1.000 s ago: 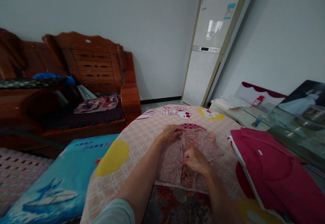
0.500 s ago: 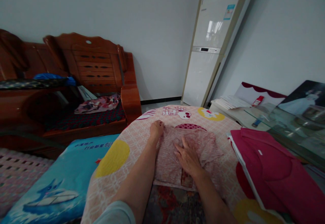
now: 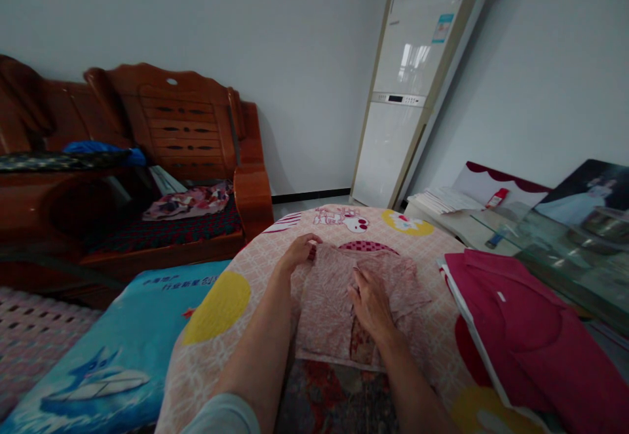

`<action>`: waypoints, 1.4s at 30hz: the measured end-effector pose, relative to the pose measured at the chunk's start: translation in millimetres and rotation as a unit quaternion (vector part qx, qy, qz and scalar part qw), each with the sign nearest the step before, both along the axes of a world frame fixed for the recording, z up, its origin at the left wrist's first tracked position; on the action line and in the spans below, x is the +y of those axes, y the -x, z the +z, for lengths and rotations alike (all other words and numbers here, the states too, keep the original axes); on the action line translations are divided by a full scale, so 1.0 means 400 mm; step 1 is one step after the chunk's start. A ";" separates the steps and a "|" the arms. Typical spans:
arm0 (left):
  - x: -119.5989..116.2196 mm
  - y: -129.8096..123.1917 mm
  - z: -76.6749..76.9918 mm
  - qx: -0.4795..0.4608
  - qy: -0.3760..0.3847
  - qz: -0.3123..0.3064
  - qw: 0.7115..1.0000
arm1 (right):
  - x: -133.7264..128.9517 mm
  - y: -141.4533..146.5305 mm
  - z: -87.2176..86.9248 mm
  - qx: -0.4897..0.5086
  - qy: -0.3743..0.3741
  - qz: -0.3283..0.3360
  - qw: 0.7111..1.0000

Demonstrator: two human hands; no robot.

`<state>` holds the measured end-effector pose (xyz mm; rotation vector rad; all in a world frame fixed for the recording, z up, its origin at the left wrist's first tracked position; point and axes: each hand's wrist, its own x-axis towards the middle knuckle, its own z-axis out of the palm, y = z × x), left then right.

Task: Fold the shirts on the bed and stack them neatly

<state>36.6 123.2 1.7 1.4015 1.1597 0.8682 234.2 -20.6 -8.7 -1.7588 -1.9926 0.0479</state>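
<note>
A thin mottled pink shirt point(image 3: 327, 309) lies spread on the round table. One sleeve points to the right, and a front gap low down shows a brown-red patterned patch point(image 3: 362, 343). At the shirt's upper left corner is my left hand point(image 3: 299, 252), its forefinger stretched along the edge and the other fingers bent under it; no cloth shows clearly between them. My right hand point(image 3: 372, 303) rests on the middle of the shirt, fingers slightly bent, with thumb and forefinger apart.
A patterned tablecloth point(image 3: 275, 250) covers the table. Folded magenta cloth point(image 3: 535, 322) lies at right beside a glass shelf point(image 3: 565, 250). To the left are a blue printed cushion point(image 3: 122, 342) and a wooden armchair point(image 3: 187, 126). A tall white air conditioner point(image 3: 393, 93) stands behind.
My left hand has shifted slightly left, its forefinger now stretched out from a pinch. My right hand's spread fingers have drawn closer together and moved a little right.
</note>
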 end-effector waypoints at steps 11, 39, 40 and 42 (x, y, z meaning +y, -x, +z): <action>0.012 -0.022 0.024 0.345 -0.188 0.088 0.915 | 0.019 -0.015 -0.019 0.021 -0.005 -0.040 0.999; -0.012 -0.028 0.027 0.070 0.028 0.097 0.992 | 0.022 -0.025 -0.034 0.013 0.011 -0.035 0.999; -0.012 -0.028 0.027 0.087 0.023 0.083 0.992 | 0.022 -0.025 -0.033 0.014 0.011 -0.035 0.999; -0.010 -0.027 0.024 0.099 0.002 0.064 0.993 | 0.021 -0.025 -0.032 0.017 0.011 -0.036 0.999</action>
